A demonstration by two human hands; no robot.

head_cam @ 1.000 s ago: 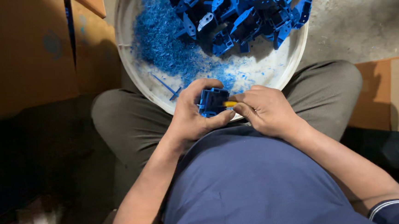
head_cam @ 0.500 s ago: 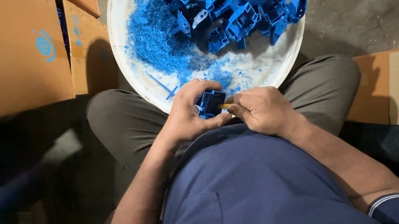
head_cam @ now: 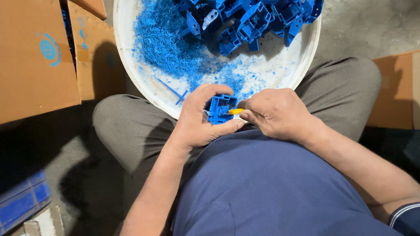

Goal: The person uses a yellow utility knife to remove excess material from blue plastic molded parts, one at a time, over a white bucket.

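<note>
My left hand (head_cam: 199, 118) grips a small blue plastic part (head_cam: 220, 107) just above my lap. My right hand (head_cam: 275, 113) is closed around a small tool with a yellow tip (head_cam: 235, 111), and that tip touches the part's right edge. Both hands sit at the near rim of a large white basin (head_cam: 137, 83) resting between my knees. Inside the basin lie several more blue plastic parts (head_cam: 255, 15) at the far side and a heap of blue shavings (head_cam: 164, 43) on the left.
A brown cardboard box (head_cam: 19, 56) stands at the left, another cardboard box (head_cam: 412, 88) at the right. A blue crate (head_cam: 11, 208) shows at the lower left. Grey concrete floor (head_cam: 373, 11) lies beyond the basin.
The view has shifted slightly, so the basin and boxes sit lower left in frame. My hands stay together on the blue part, with small working movements of the tool.
</note>
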